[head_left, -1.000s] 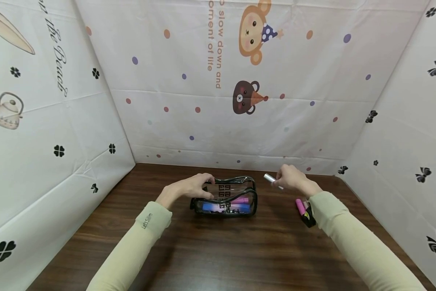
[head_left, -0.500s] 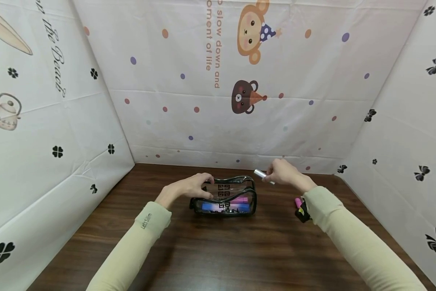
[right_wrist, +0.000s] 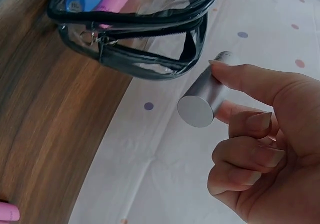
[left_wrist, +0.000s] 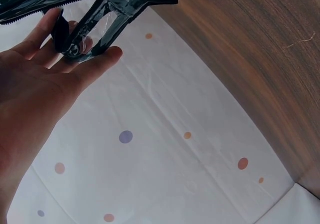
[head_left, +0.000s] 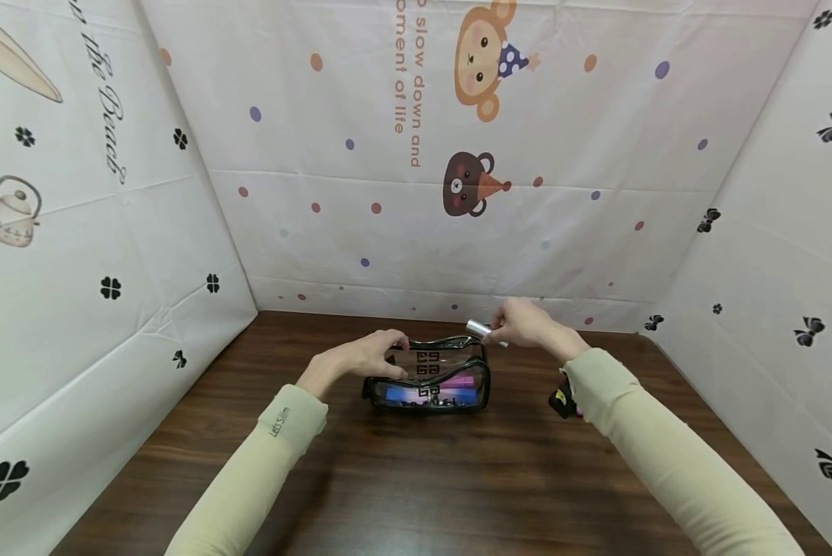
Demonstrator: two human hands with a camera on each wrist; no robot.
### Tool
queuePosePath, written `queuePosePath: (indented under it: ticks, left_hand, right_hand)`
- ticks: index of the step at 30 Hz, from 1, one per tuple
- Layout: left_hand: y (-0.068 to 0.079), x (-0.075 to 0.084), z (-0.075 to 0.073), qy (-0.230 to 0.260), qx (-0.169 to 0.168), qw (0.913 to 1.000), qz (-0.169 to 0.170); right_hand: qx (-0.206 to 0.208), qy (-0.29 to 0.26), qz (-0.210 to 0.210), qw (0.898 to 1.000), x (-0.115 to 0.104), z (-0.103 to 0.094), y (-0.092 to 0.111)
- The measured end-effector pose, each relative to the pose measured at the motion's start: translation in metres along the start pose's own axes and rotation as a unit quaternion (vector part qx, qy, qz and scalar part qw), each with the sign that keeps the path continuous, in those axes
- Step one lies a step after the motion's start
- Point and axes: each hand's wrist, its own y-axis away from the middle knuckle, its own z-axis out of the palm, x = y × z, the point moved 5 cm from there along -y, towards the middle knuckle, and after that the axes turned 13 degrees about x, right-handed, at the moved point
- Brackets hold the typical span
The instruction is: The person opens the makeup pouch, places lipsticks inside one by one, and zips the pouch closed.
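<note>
A clear pouch (head_left: pixel 488 390) with black trim stands on the table, its top parted. My left hand (head_left: pixel 367 357) grips its left end, with the thumb at the near rim and fingers at the far rim. In the left wrist view, those fingers wrap the black-edged end of the pouch (left_wrist: pixel 95 21). Inside lie a blue item (head_left: pixel 465 397) and a pink tube (right_wrist: pixel 117 1). My right hand (head_left: pixel 527 324) pinches a silver cylindrical tube (right_wrist: pixel 202 93) between thumb and fingers. The tube hovers near the right end of the pouch, its flat end facing the right wrist camera.
A small black item with a yellow mark (head_left: pixel 562 398) lies on the brown wooden table (head_left: pixel 416 479), partly hidden by the right sleeve. A pink item (right_wrist: pixel 9 211) shows at the edge of the right wrist view. A printed white cloth (head_left: pixel 319 239) walls the back and sides.
My right hand has moved left with the silver tube, from over the table to the right end of the pouch. My left hand and the pouch have stayed put.
</note>
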Motion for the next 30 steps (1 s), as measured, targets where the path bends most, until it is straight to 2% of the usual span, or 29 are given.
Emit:
queuePosePath:
  ticks: [10,22,30]
  left_hand:
    - [0.001,0.000,0.000,0.007,0.000,1.0000,0.004]
    - [0.001,0.000,0.000,0.007,0.003,0.9999,0.010]
    - [0.002,0.000,0.000,0.010,0.010,0.9999,0.010]
  right_hand:
    - [-0.010,-0.028,-0.057,0.998,-0.023,0.007,-0.006]
    - [-0.030,-0.005,-0.077,0.997,-0.038,0.023,-0.009]
    - [-0.025,0.020,-0.075,0.997,-0.041,0.031,-0.010]
